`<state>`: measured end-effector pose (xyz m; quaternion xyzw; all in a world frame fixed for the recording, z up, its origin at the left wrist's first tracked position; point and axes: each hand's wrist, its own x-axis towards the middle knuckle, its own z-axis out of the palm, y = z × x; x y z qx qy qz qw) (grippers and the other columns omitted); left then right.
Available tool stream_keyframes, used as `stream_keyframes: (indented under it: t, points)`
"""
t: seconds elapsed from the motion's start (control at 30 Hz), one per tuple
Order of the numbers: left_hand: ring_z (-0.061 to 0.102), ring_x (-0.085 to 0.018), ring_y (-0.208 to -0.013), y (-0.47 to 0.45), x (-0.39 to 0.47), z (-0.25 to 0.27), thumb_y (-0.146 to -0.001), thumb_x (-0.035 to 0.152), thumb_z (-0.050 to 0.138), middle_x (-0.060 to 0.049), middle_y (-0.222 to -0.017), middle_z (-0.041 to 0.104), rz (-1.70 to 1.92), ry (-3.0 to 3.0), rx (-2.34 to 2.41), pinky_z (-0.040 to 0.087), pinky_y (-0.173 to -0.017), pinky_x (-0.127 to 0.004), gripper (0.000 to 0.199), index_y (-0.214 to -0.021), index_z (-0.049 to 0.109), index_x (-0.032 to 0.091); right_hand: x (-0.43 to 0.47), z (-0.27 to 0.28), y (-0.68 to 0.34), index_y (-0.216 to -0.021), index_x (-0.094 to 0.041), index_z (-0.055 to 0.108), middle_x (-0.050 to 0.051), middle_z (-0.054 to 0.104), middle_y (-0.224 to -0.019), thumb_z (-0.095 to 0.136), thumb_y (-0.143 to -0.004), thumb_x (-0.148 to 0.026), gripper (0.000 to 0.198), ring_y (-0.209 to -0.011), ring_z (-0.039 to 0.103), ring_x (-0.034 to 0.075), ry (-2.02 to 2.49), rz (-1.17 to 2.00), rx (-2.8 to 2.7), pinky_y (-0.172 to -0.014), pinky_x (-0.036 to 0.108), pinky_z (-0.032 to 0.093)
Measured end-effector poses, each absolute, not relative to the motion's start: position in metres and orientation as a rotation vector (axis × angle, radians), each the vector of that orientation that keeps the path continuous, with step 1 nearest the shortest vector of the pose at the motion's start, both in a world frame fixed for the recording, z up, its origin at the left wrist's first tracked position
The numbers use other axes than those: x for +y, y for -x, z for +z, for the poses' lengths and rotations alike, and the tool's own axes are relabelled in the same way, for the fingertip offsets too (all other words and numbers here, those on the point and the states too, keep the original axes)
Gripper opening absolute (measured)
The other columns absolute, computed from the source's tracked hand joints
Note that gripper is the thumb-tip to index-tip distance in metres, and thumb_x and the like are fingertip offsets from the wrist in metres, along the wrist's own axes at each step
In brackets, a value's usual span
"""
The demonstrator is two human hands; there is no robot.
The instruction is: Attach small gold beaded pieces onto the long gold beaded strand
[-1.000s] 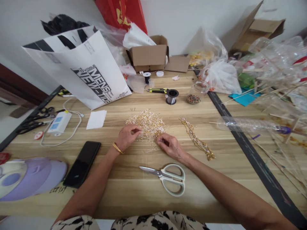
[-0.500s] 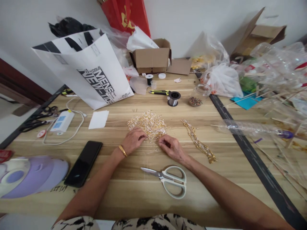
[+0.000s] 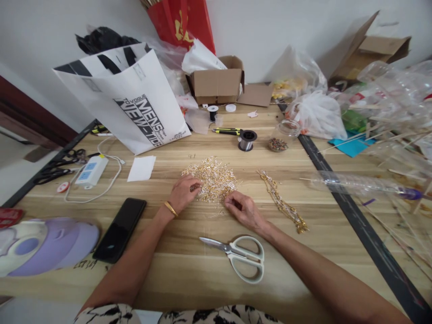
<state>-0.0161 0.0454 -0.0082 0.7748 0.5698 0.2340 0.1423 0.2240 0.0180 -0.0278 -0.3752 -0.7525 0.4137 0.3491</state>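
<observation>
Head view: left hand [image 3: 183, 194] and right hand [image 3: 245, 209] seemingly pick through the pile [image 3: 214, 177]; grips I cannot tell; next calls for fine pinching.

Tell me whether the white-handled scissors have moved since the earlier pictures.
No; the white-handled scissors keep the same place and direction relative to the black smartphone.

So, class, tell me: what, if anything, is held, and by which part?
Cannot be told: the left hand and right hand are at the gold-and-silver jewellery pile, but anything pinched there is too small to see.
</observation>
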Motion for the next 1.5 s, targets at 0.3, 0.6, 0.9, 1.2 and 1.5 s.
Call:
stream_keyframes:
  t: [0.3, 0.6, 0.9, 1.2, 1.5]
  points:
    - [0.056, -0.017, -0.077, 0.007, 0.045, -0.012, -0.08, 0.015, 0.057, -0.003, -0.076, 0.064, 0.737, -2.316, 1.55, 0.044, -0.077, -0.031, 0.009, -0.073, 0.062, 0.017, 0.017, -0.027, -0.224, -0.078, -0.016, 0.056, -0.001, 0.05, -0.067, 0.052, -0.083, -0.017, 0.007, -0.06, 0.045, 0.011, 0.98, 1.072, -1.953, -0.055, 0.022, 0.035]
    - [0.062, -0.014, -0.069, -0.007, 0.041, -0.01, -0.077, 0.018, 0.062, -0.003, -0.075, 0.068, 0.983, -2.043, 1.41, 0.05, -0.068, -0.026, 0.004, -0.077, 0.065, 0.016, 0.017, -0.028, -0.224, -0.077, -0.017, 0.055, -0.001, 0.05, -0.066, 0.052, -0.084, -0.018, 0.008, -0.058, 0.044, 0.011, 0.99, 1.084, -1.951, -0.053, 0.022, 0.034]
    - [0.062, -0.013, -0.068, 0.005, 0.043, -0.008, -0.077, 0.022, 0.062, -0.003, -0.076, 0.069, 1.007, -2.013, 1.449, 0.05, -0.066, -0.025, 0.007, -0.08, 0.066, 0.016, 0.017, -0.029, -0.223, -0.078, -0.016, 0.056, -0.001, 0.05, -0.066, 0.052, -0.084, -0.017, 0.007, -0.059, 0.045, 0.01, 0.992, 1.09, -1.943, -0.054, 0.021, 0.034]
    - [0.055, -0.019, -0.087, -0.011, 0.035, -0.008, -0.082, 0.024, 0.059, -0.005, -0.085, 0.063, 0.695, -2.443, 1.419, 0.044, -0.084, -0.035, 0.009, -0.085, 0.066, 0.018, 0.017, -0.027, -0.223, -0.078, -0.017, 0.056, 0.0, 0.051, -0.066, 0.052, -0.085, -0.023, 0.011, -0.059, 0.045, 0.011, 0.988, 1.093, -1.943, -0.054, 0.022, 0.034]
    - [0.053, -0.017, -0.077, -0.011, 0.036, -0.006, -0.083, 0.019, 0.056, -0.003, -0.073, 0.061, 0.704, -2.403, 1.381, 0.043, -0.077, -0.03, 0.013, -0.071, 0.06, 0.017, 0.018, -0.029, -0.224, -0.078, -0.017, 0.056, -0.001, 0.05, -0.065, 0.052, -0.084, -0.02, 0.008, -0.058, 0.044, 0.011, 0.998, 1.105, -1.932, -0.053, 0.022, 0.033]
